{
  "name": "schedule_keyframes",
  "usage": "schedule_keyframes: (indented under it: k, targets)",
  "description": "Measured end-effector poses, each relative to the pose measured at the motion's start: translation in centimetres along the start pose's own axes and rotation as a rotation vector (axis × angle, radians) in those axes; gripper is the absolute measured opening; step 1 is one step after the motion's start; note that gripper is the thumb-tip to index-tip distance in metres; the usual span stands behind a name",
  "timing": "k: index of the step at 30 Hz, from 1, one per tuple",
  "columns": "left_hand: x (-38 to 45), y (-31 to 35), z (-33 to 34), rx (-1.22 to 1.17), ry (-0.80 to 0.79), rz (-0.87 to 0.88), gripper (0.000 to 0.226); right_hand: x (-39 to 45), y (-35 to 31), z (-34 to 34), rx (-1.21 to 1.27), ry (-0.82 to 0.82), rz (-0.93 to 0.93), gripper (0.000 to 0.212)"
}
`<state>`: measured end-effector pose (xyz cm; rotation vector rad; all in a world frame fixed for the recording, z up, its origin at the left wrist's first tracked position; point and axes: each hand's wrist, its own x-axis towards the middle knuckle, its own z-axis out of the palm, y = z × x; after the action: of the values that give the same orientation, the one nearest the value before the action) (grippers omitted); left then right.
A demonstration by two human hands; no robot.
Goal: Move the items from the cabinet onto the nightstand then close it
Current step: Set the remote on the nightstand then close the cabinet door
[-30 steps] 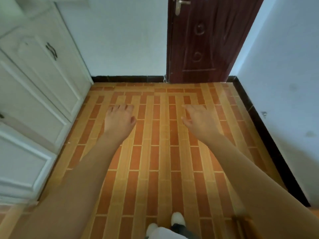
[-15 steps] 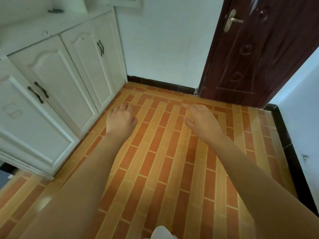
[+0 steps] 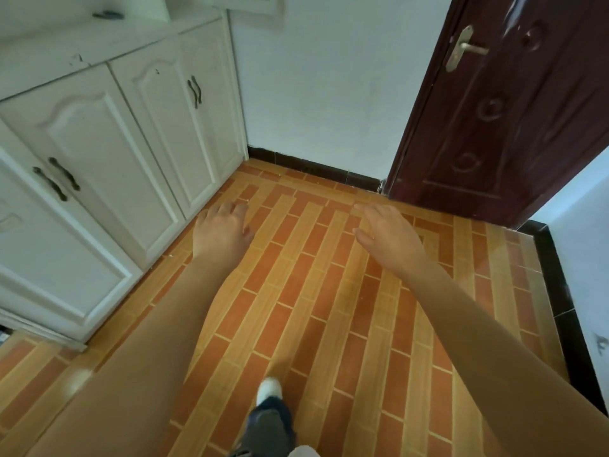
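Orange-tiled floor (image 3: 306, 291) fills the frame; the white cabinet (image 3: 108, 153), doors shut, stands upper left. Your left hand (image 3: 220, 230) and right hand (image 3: 389, 239) hover spread, empty. Grip one dark handle (image 3: 194, 91) squarely and pull.

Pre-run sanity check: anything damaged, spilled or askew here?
Nothing spilled or askew. White cabinet doors all sit shut; its top edge has small chipped spots. Both hands, left hand and right hand, are empty over the floor.

A person's left hand (image 3: 221, 232) and right hand (image 3: 387, 237) are reaching forward, palms down and holding nothing, above an orange tiled floor (image 3: 306, 291), as a white cabinet (image 3: 108, 153) is standing shut at left beside a dark door (image 3: 501, 120).
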<state>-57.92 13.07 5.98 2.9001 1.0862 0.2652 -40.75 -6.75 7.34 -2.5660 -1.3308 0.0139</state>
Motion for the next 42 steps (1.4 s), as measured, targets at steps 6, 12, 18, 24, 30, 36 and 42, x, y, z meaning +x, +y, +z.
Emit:
schedule_keyframes:
  k: [6, 12, 18, 24, 30, 36, 42]
  targets:
    - [8.7, -0.6, 2.0, -0.001, 0.009, 0.037, 0.044, 8.7, 1.3, 0.6, 0.036, 0.012, 0.023, 0.048]
    - [19.7, -2.2, 3.4, -0.005, -0.018, 0.063, 0.044, 20.2, 2.3, 1.1, 0.089, 0.032, 0.061, 0.048]
    - [30.1, -3.4, 4.0, -0.04, 0.0, 0.101, 0.04, 29.7, 3.6, 0.8, 0.115, 0.04, 0.089, 0.046]
    - [38.6, -3.9, 5.9, -0.074, 0.012, 0.086, 0.039, 38.1, 6.3, 1.5, 0.117, 0.046, 0.083, 0.045]
    - [48.5, -3.0, 7.6, -0.074, 0.036, 0.056, 0.038, 48.3, 10.0, 2.3, 0.136, 0.076, 0.039, 0.045]
    - [60.3, -0.7, 8.9, -0.098, 0.072, 0.026, 0.039, 59.8, 14.7, 1.7, 0.114, 0.069, 0.003, 0.046]
    - [68.9, -0.2, 9.7, -0.077, 0.083, -0.016, 0.041, 69.0, 17.1, 1.1, 0.103, 0.05, -0.031, 0.046]
